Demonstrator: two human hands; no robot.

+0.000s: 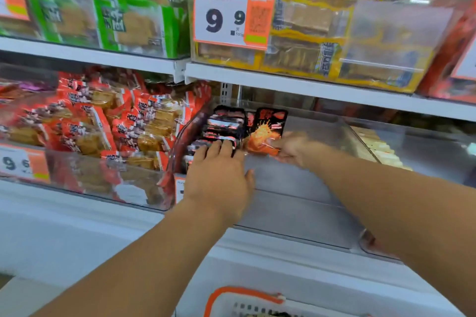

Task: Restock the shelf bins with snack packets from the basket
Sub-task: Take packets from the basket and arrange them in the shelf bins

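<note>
Both arms reach into a clear shelf bin (304, 203) on the middle shelf. My right hand (289, 148) pinches a black and orange snack packet (268, 131) by its lower edge and holds it upright beside a row of the same packets (221, 127). My left hand (219, 175) lies palm down, its straight fingers pressing on the top of that row at the bin's left side. The right part of the bin floor is bare. The white basket with an orange rim (244, 301) shows at the bottom edge, below the shelf.
To the left stands a bin of red packets (98, 123). On the shelf above are green packets (108, 13), yellow packets (304, 41) and a 9.9 price tag (226, 18). The white shelf ledge (77, 234) runs in front.
</note>
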